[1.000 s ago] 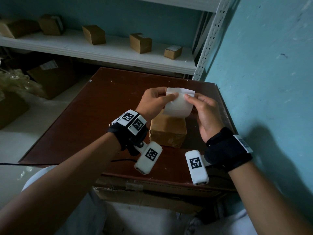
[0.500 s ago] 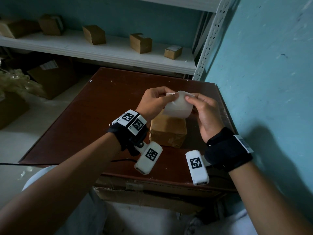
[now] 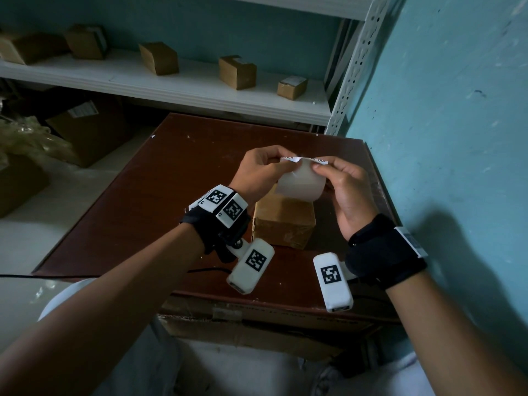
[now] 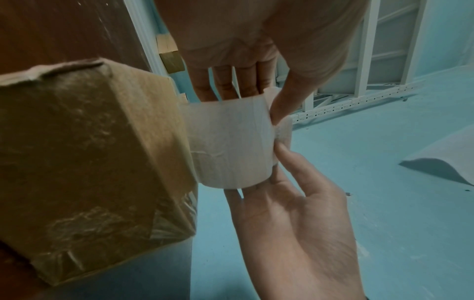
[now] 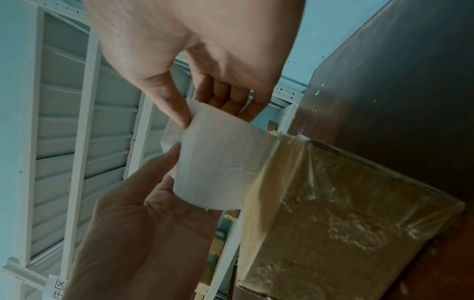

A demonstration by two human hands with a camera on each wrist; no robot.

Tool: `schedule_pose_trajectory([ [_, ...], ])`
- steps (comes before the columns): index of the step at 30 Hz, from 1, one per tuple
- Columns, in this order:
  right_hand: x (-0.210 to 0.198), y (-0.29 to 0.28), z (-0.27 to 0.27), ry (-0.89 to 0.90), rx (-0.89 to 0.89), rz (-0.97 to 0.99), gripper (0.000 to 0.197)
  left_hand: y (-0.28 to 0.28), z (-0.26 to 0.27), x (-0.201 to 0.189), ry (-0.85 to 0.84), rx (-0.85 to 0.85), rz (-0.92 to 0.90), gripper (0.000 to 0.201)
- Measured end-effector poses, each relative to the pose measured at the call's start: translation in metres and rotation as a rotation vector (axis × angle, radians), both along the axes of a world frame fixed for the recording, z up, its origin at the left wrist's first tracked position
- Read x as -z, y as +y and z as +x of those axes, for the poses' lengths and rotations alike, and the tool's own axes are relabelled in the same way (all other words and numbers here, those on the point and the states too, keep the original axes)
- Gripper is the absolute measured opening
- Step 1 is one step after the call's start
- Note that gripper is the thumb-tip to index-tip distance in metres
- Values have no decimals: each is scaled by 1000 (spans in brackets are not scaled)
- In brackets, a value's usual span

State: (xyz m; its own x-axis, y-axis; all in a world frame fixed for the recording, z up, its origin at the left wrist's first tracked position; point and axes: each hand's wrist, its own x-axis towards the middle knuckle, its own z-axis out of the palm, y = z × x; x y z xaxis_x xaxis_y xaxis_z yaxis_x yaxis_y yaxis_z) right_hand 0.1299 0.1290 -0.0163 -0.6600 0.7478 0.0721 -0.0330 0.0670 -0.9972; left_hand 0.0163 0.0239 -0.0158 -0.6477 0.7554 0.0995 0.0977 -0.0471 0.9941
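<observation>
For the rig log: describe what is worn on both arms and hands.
Arms bare, no sleeves or gloves. Left band: black, topped with white blocks bearing black square codes; white rounded left pod attached, coded too. Right band: black, with matching right pod.

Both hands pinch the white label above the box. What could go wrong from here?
1. The left hand and right hand pinch the white label only at its top edge, close together, where it is kinked; pulling apart may tear it.
2. The label curls into a loop, so it might stick to itself or crease.
3. The cardboard box lies unheld on the table; its tape is wrinkled, so the label may sit crooked.
</observation>
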Motion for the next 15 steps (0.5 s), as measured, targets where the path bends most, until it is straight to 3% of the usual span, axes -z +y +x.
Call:
schedule_pose_trajectory([
  [5, -2, -2, 1, 0, -15, 12, 11, -1, 0, 0, -8, 0, 8, 9],
  [15, -2, -3, 2, 24, -13, 15, 13, 1, 1, 0, -38, -7, -5, 34],
])
